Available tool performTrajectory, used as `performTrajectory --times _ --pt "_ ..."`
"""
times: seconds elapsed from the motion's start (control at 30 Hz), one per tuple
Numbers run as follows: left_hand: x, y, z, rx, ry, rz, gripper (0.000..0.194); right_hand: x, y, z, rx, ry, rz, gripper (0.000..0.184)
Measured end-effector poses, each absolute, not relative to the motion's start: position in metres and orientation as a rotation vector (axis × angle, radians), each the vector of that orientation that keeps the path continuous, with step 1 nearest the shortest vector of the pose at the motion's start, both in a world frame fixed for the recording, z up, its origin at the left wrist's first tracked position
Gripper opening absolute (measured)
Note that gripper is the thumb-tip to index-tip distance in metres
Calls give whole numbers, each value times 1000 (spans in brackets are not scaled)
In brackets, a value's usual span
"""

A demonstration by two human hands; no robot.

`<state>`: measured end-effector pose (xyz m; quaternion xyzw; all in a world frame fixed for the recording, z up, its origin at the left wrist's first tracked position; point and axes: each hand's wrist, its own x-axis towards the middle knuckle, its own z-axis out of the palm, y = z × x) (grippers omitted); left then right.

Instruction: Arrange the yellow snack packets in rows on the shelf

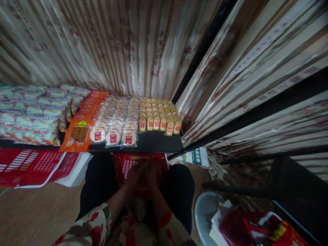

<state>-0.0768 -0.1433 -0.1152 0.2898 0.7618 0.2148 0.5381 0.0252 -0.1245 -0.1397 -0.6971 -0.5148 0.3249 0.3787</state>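
Red basket [163,164]: hands [135,173] are held close together over it, grip too dark to tell; orange packet [87,115], overhanging leftward of it, could be dislodged if brushed.

Beige and brown striped fabric sheeting with printed red markings [146,44] hangs in folds across the far side and along the right, filling the background like a wall. A black pole [205,51] slants up in front of it at the far right, and a thicker black bar [256,111] crosses the right side. A flat black shelf [159,145] runs from the left to the centre, its far side near the sheeting. Brown flooring [33,215] shows at the near left, dimly lit.
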Motion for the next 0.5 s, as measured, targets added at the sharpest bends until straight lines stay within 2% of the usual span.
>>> performTrajectory --times 0.13,0.5 --pt "-72 -144 -111 654 1757 632 25 27 -125 -132 -1830 -1342 776 27" --pt "-71 -150 -105 725 1691 737 19 26 -129 -114 -1885 -1336 701 29"
